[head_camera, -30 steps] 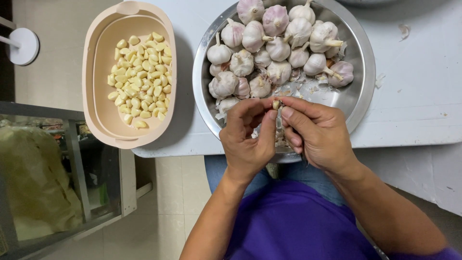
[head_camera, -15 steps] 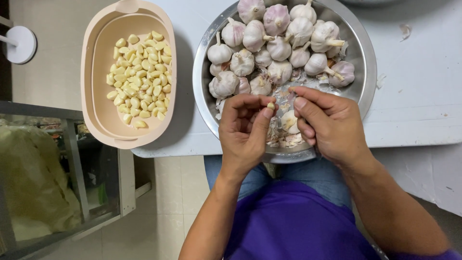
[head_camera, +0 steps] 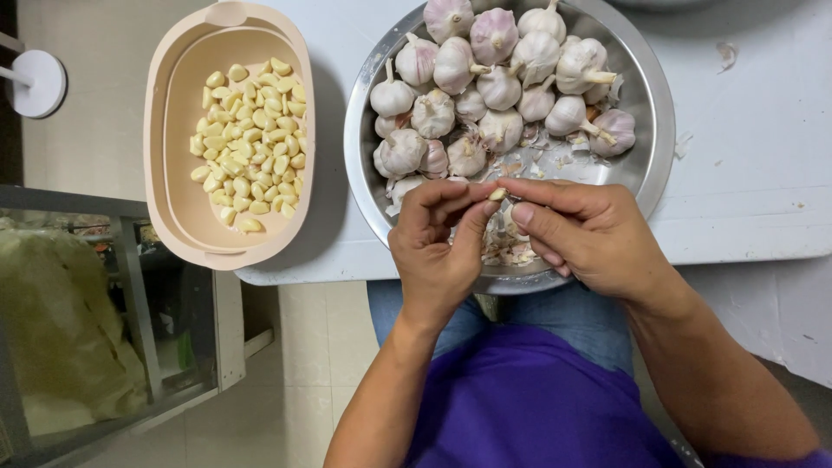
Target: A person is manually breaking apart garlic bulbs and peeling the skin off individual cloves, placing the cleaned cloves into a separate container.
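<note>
Both hands meeting over the near rim of a round metal bowl (head_camera: pixel 659 104), pinching one small garlic clove (head_camera: pixel 497 194) between them. Left hand (head_camera: pixel 438 251) curled, thumb and forefinger closed on the clove from the left; right hand (head_camera: pixel 589 234) closed on it from the right, thumb pressed just beneath. Clove mostly hidden by fingertips, only a pale sliver showing, peeled or not impossible to tell. Behind the hands, whole garlic bulbs (head_camera: pixel 498 82) heaped in the far half of the bowl, the farthest ones cut off by the top edge. Loose papery skins (head_camera: pixel 511 247) on the bowl's near floor, partly covered by the fingers. Left of the bowl, well apart from the hands, a beige oval tub (head_camera: pixel 160 139) holding peeled cloves (head_camera: pixel 251 143). Both vessels on a white table (head_camera: pixel 754 156). Far left, a white round object (head_camera: pixel 39 82), cut off and hard to identify. Lower left, something yellowish behind glass (head_camera: pixel 52 338), blurred.
</note>
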